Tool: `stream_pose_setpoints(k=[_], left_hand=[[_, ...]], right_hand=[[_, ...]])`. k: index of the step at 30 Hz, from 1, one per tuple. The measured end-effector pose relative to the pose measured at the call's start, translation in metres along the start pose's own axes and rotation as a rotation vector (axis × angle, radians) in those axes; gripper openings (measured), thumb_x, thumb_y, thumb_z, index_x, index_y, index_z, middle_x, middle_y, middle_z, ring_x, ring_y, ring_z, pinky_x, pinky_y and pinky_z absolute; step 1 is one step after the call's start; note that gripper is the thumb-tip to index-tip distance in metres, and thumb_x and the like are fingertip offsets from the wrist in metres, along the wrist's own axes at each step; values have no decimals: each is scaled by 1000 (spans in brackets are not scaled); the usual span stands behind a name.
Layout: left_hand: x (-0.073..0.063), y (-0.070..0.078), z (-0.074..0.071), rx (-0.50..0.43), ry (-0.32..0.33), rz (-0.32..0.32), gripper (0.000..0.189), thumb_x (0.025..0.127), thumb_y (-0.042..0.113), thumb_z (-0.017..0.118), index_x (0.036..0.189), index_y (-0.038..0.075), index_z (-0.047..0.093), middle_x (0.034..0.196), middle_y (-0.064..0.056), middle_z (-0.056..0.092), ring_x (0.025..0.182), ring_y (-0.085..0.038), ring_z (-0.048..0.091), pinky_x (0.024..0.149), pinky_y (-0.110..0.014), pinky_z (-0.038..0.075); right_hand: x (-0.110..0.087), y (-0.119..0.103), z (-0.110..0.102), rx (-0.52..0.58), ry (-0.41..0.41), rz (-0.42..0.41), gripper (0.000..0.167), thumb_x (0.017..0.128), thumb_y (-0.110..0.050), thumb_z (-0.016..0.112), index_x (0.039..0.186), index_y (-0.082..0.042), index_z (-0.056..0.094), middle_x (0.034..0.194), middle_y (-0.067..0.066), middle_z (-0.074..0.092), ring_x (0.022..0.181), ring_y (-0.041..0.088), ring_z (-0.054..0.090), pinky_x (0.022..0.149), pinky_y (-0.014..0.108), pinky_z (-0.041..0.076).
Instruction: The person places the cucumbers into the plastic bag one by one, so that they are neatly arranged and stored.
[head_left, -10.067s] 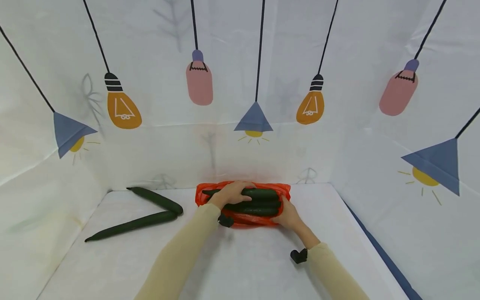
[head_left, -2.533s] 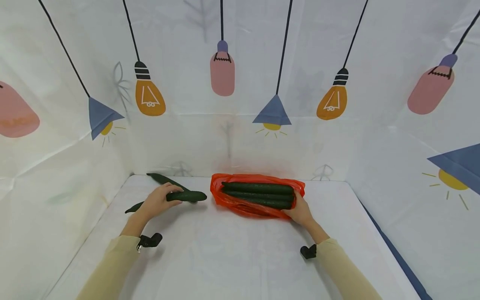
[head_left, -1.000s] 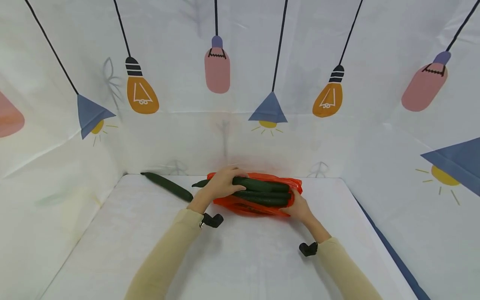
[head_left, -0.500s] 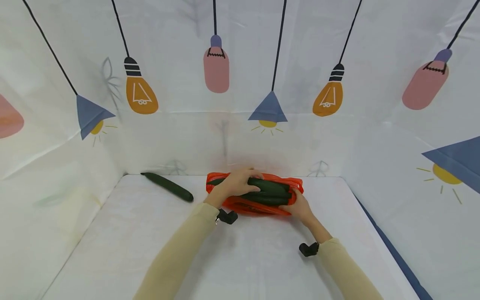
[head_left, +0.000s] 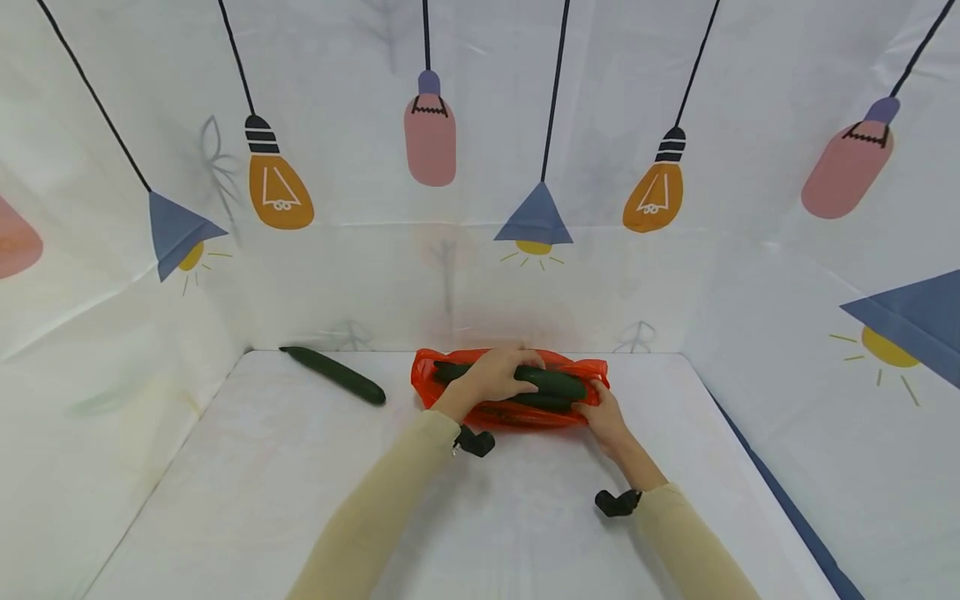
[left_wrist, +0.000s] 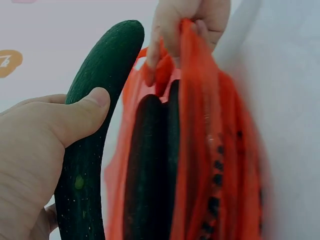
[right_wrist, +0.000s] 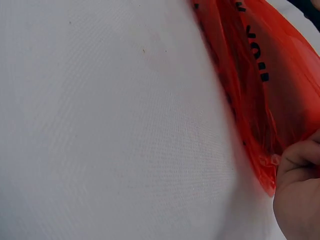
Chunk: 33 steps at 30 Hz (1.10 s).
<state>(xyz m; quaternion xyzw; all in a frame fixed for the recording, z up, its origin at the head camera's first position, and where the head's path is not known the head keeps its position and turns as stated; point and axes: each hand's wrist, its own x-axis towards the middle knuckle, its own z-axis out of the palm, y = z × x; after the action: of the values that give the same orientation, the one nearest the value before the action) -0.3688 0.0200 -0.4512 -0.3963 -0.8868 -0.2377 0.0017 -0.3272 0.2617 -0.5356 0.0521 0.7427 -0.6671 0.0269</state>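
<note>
In the head view my left hand (head_left: 491, 377) grips a dark green cucumber (head_left: 555, 383) over the opening of a red plastic bag (head_left: 517, 419). The left wrist view shows my thumb along that cucumber (left_wrist: 85, 160), with other cucumbers (left_wrist: 150, 165) lying inside the bag (left_wrist: 200, 140) beside it. My right hand (head_left: 603, 417) pinches the bag's edge at its right end; thin red plastic (right_wrist: 295, 95) bunches at its fingers in the right wrist view. One more cucumber (head_left: 337, 377) lies on the table, left of the bag.
A white-covered table (head_left: 525, 517) carries everything. White sheeting (head_left: 360, 275) printed with hanging lamps and bulbs rises at the back and both sides. A dark blue strip (head_left: 780, 492) runs along the right edge.
My left hand has lifted one of two cucumbers from the left and brought it rightward over the bag, lately shifting slightly further right. The right hand keeps holding the bag's end.
</note>
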Motion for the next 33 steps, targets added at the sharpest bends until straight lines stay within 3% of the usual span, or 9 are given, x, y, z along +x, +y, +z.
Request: stream_pose_setpoints(k=[2,6,16,25,33], left_hand=[[-1,1,4,4,-31,-19,33,87,36,73,118,26,64,109,8,57,99,-10,53,91,-30,44],[-1,0,12,-2,-79,-49,35,88,38,72,120,26,63,113,8,58,102,-10,53,92,-31,44],[3,-10,19,-56,-102,-74,34,90,37,70,121,25,62,111,7,57,98,-9,52,87,-30,45],[4,-23,22,-53,-118,-126,36,91,37,68,124,24,62,120,6,57,106,-11,53,94,-33,44],[4,-24,27,-40,-114,-158,38,92,37,67,126,22,61,121,4,57,108,-13,53,95,-33,44]], right_hand=[[0,1,0,60,-7,-1,73,88,14,52,151,3,18,149,22,26,123,32,36,74,18,48],[1,3,-1,105,-17,-5,74,90,16,47,153,0,12,152,21,21,125,33,33,73,16,48],[1,3,-4,126,-38,14,80,89,16,47,155,-4,8,149,21,24,118,30,37,70,19,48],[-2,1,-6,89,-65,-16,81,84,14,51,153,1,12,145,22,31,112,23,44,77,17,47],[-3,1,-5,120,-74,0,84,86,13,53,154,0,7,149,22,28,123,29,38,81,17,48]])
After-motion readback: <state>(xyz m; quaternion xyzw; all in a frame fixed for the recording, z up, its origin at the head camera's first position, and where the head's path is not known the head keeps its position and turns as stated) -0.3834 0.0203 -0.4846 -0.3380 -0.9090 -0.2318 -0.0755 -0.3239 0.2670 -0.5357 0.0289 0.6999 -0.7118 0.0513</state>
